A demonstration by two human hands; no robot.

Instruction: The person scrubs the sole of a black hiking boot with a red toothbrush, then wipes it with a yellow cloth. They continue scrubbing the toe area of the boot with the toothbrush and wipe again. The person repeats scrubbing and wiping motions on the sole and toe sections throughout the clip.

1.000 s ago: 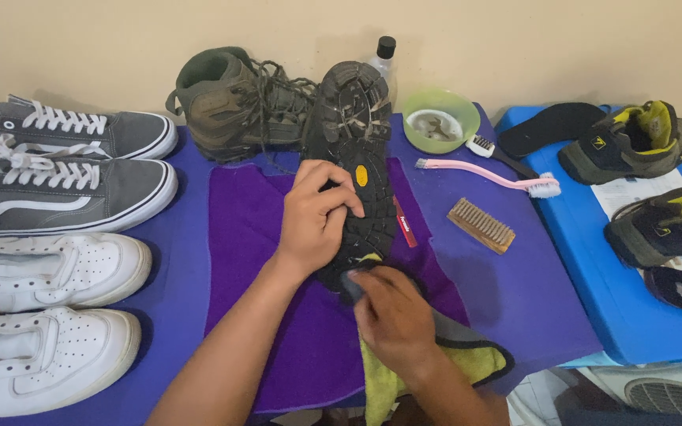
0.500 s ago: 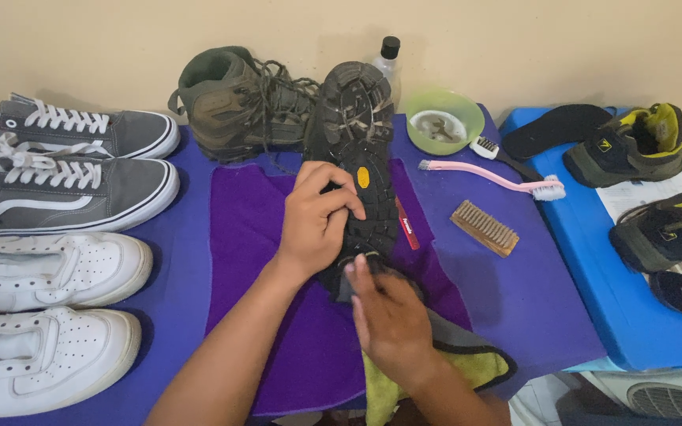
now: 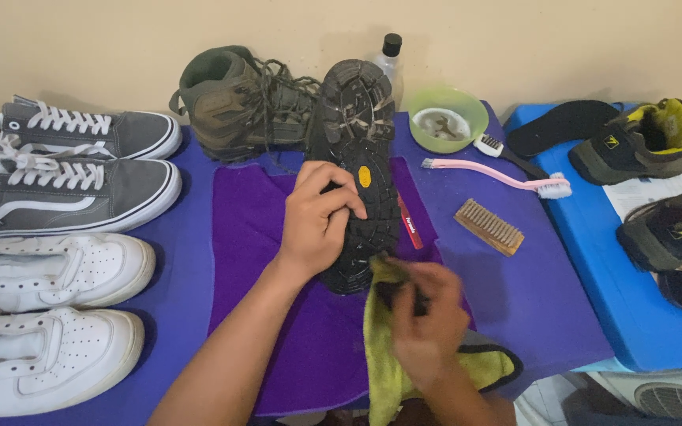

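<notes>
Two hands work at the middle of the desk (image 3: 175,315), over a purple cloth (image 3: 246,229). The left hand (image 3: 317,217) has its grip closed around the waist of a boot (image 3: 357,158) that lies sole up, heel toward the person and toe toward the far edge; the fingers curl over the black sole beside its small yellow patch. The right hand (image 3: 428,315) is closed on a yellow rag (image 3: 384,347), bunched at the boot's heel and touching it, the rest of the rag hanging off the near edge. The hand is blurred.

A second boot (image 3: 230,99) stands upright at the far edge, just beside the held one's toe, laces loose. Behind them is a clear bottle (image 3: 384,55) with a black cap. A green bowl (image 3: 446,118) sits near the far right corner, with a pink brush (image 3: 499,175) and a wooden brush (image 3: 489,226) nearer the person.

Along the left edge lie two grey sneakers (image 3: 80,181) and two white sneakers (image 3: 49,315). On a blue box (image 3: 617,315) to the right are dark shoes (image 3: 641,142) with yellow lining and loose black insoles (image 3: 554,126).
</notes>
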